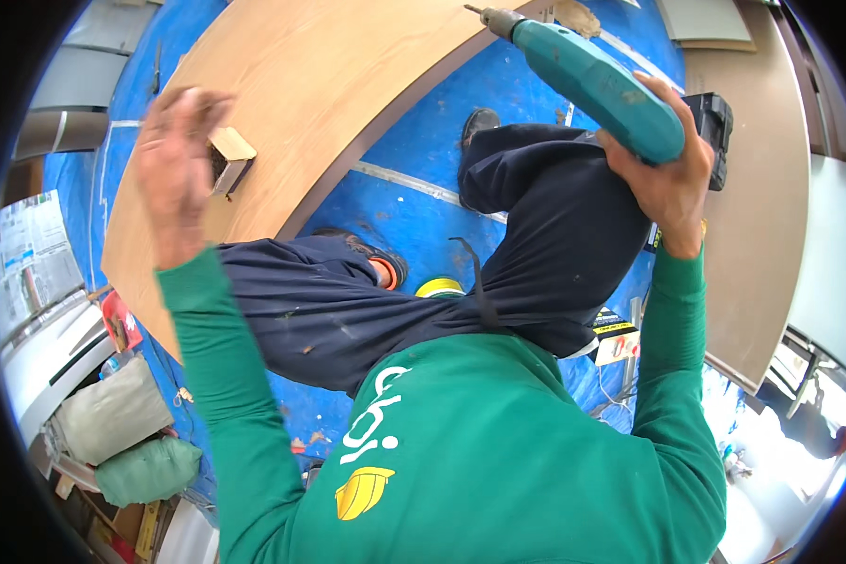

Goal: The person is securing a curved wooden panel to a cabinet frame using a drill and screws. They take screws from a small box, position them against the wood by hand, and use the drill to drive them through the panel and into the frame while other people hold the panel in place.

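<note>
Clearly, the two hands are well apart: the right hand [669,186] is wrapped around the teal cordless drill [592,86], while the left hand [176,155], blurred, hovers with raised fingers beside a small box [232,155]; whether it pinches anything cannot be told. The drill is held up on the right, its chuck [503,23] across the upper right edge of the wood-grain panel [348,70] in this view and its drill bit [473,8] pointing to the upper left; how high the bit is above the surface does not show. The box rests on the surface, between its left and right edges and toward the end nearest the body. For good handling, I'd keep the right grip firm and the wrist in line with the drill body, with the trigger finger relaxed until the bit is placed. The left hand would do best to stay out of the bit's line and to reach for the box from the left edge, so that it isn't knocked off. With the thigh of the dark trousers [573,211] so close below, swinging the drill slowly and wide of the knee seems wise.
</note>
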The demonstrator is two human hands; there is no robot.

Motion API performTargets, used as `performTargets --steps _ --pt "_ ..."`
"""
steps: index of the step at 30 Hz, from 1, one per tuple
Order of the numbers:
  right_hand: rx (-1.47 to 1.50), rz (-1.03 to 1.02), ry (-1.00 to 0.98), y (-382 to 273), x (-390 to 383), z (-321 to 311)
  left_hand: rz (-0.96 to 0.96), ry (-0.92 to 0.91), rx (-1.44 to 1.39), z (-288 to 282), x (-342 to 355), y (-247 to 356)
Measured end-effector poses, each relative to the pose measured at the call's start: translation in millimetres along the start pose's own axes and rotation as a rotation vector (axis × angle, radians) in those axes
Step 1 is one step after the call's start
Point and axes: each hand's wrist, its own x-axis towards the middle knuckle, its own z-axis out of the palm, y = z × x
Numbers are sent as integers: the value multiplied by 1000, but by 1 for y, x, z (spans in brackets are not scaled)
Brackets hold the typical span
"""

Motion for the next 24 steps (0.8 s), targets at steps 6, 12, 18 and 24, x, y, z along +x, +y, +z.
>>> performTargets --steps 6,12,18,24 --pt "4 -238 -97 -44 -21 -46 -400 -107 -815 138 -62 -97" --pt "18 -216 -187 -49 -53 -62 -686 21 -1026 186 -87 -102" --pt "6 -151 -217 -53 -63 -60 -665 -59 -1025 192 -97 -88" --pt "-37 -150 -242 -60 -61 -60 -665 1 -995 192 -105 -86"
